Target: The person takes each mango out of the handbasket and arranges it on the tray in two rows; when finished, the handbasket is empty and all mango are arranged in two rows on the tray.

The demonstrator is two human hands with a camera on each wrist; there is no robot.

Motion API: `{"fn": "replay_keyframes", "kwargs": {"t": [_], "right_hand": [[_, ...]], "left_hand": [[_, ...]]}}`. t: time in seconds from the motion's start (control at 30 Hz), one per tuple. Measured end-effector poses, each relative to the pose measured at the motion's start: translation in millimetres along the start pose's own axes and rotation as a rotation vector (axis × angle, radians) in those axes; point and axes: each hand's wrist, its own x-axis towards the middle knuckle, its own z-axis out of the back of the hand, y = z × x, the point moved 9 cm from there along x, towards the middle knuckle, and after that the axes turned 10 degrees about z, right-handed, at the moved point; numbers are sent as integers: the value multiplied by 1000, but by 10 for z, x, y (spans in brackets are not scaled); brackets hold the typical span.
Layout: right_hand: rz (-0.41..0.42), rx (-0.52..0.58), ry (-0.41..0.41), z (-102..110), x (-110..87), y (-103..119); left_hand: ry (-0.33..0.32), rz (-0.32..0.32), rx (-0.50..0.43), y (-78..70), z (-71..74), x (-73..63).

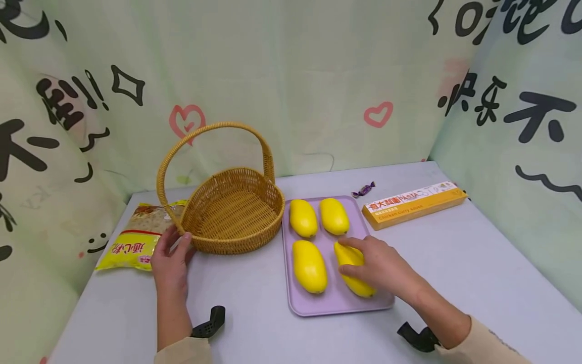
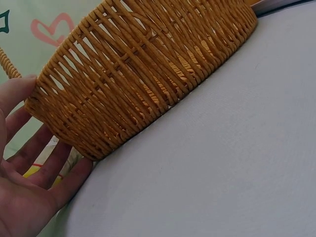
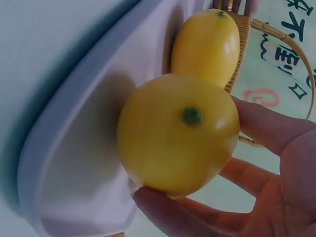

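Note:
My left hand [image 1: 170,258] holds the left side of a round wicker basket [image 1: 236,245], thumb at its rim and fingers spread along its side. The tall arched handle [image 1: 227,125] stands above it. On a light purple tray [image 1: 295,307] lie several smooth yellow mangoes, among them a front left one [image 1: 310,267] and two at the back. With thumb and fingers my right hand [image 1: 375,263] grips the front right mango [image 1: 356,283]. That mango [image 3: 177,138] shows a green stem end in the right wrist view, close over the tray [image 3: 84,163].
A yellow food bag [image 1: 136,237] lies behind my left hand, left of the basket. Right of the tray is an orange and white pasta box [image 1: 414,205], and a small purple wrapped candy [image 1: 364,189] lies behind the tray. Printed curtains [image 1: 318,76] enclose the white table [image 1: 245,313].

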Motion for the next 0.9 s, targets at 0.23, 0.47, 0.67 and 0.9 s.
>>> {"fn": "replay_keyframes", "kwargs": {"t": [0.23, 0.47, 0.67, 0.9], "right_hand": [[19, -127, -62, -9, 21, 48], [52, -70, 8, -9, -14, 62], [42, 50, 99, -14, -39, 26], [76, 45, 45, 16, 11, 38]], "left_hand": [[13, -5, 4, -7, -18, -10], [11, 4, -5, 12, -35, -29], [8, -4, 0, 5, -35, -19], [1, -9, -2, 4, -30, -3]]}}
